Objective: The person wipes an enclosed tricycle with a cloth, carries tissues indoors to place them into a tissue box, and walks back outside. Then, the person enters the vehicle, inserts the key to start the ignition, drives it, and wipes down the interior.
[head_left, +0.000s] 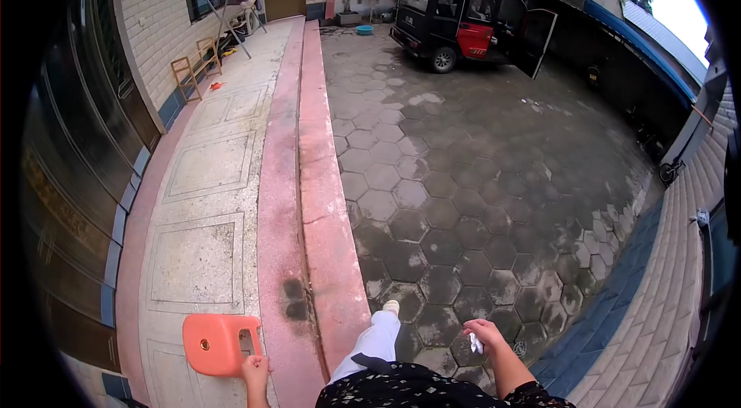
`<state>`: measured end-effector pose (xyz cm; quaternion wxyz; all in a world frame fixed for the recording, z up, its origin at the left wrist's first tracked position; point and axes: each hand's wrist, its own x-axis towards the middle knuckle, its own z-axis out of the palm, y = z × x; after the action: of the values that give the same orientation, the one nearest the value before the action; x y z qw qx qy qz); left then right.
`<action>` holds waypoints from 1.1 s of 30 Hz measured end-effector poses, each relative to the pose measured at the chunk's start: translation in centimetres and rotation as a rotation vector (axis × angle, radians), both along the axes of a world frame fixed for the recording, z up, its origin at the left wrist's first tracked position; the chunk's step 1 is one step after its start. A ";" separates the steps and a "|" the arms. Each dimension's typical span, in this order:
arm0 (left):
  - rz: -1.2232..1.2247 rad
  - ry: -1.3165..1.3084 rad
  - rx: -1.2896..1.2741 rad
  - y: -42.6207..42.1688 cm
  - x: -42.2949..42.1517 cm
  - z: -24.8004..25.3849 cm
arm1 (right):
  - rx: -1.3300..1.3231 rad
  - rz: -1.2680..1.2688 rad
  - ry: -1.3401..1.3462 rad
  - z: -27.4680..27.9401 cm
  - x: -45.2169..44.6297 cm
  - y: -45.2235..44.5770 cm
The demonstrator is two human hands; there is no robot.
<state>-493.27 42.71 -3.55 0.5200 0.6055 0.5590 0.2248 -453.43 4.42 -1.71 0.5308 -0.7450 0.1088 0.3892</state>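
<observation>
My left hand [256,368] is closed at the lower right corner of an orange plastic stool [212,342], its fingers curled on the stool's edge. A small round hole shows in the stool's seat, and its open leg side faces right. Over the paving, my right hand [484,332] is closed around a small crumpled white thing [475,343] that looks like tissue. One leg in white trousers [377,342] reaches forward, with a light shoe [391,306] on the hexagonal pavers beside the step.
A pink step edge [328,215] runs between the tiled porch [193,261] and the paved yard [463,199]. A black and red vehicle [463,18] stands at the back, its door [534,44] swung out. A wooden rack [193,68] and drying frame [231,10] stand along the left wall.
</observation>
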 end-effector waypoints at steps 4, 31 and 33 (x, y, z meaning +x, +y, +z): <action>0.010 -0.060 -0.038 4.2 8.2 -4.8 | -0.016 -0.083 -0.074 -1.1 7.1 0.1; -1.446 -0.248 -0.095 4.7 104.2 10.6 | 0.349 -0.685 -0.007 -7.0 69.2 9.3; -1.473 -0.433 -0.289 4.0 108.9 13.1 | 0.428 -0.402 -0.041 -2.6 75.3 15.6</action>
<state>-384.33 46.67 9.55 0.7063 0.6895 -0.0773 -0.1403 -378.14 20.04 -4.27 0.7443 -0.5875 0.1587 0.2751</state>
